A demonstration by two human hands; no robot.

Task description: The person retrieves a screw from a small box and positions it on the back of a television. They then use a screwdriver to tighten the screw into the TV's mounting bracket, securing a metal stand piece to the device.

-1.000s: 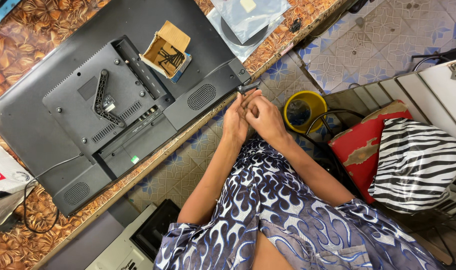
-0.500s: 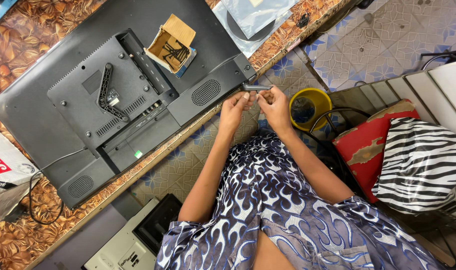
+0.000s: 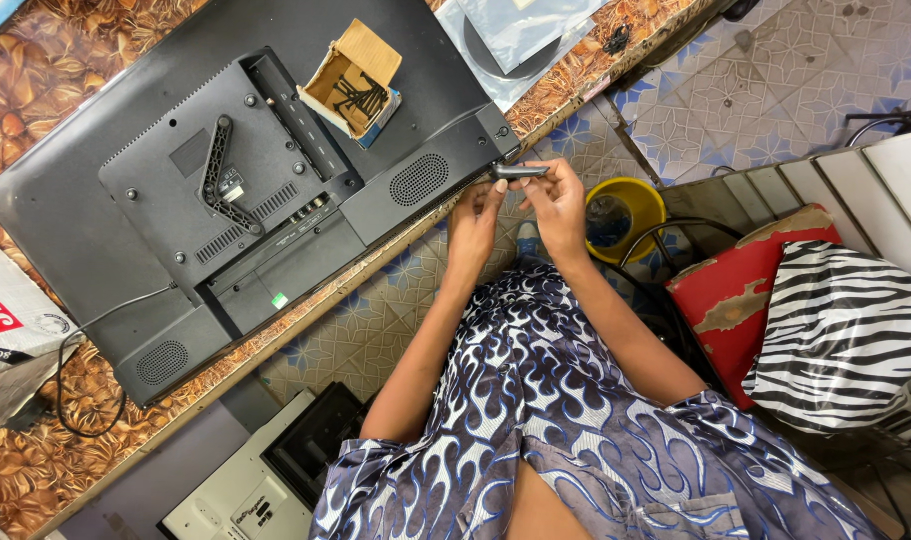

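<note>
Black plastic fills most of what we see from the head camera: a flat television (image 3: 246, 190) lies face down on a table (image 3: 36, 470) with a brown leaf-patterned top, its back panel toward us. On that panel rests a small open cardboard box (image 3: 354, 82) with dark screws inside, and a black bracket arm (image 3: 219, 175) lies across the raised centre section. We see both hands raised together just off the television's lower corner, near the table edge. The right hand (image 3: 556, 200) and the left hand (image 3: 476, 220) pinch a small dark cylindrical tool (image 3: 521, 171) between their fingertips, the left at one end and the right along the other; it lies roughly level and nearly meets the television's corner. We think it is a short screwdriver handle or bit holder, though it is too small to tell for sure. Below the hands, on the tiled floor, stands a yellow bucket (image 3: 631, 195). To the right sit a red cushion (image 3: 736, 290) and a zebra-striped bag (image 3: 846, 340), touching each other. Clear plastic bags (image 3: 526, 30) lie at the table's far end.
</note>
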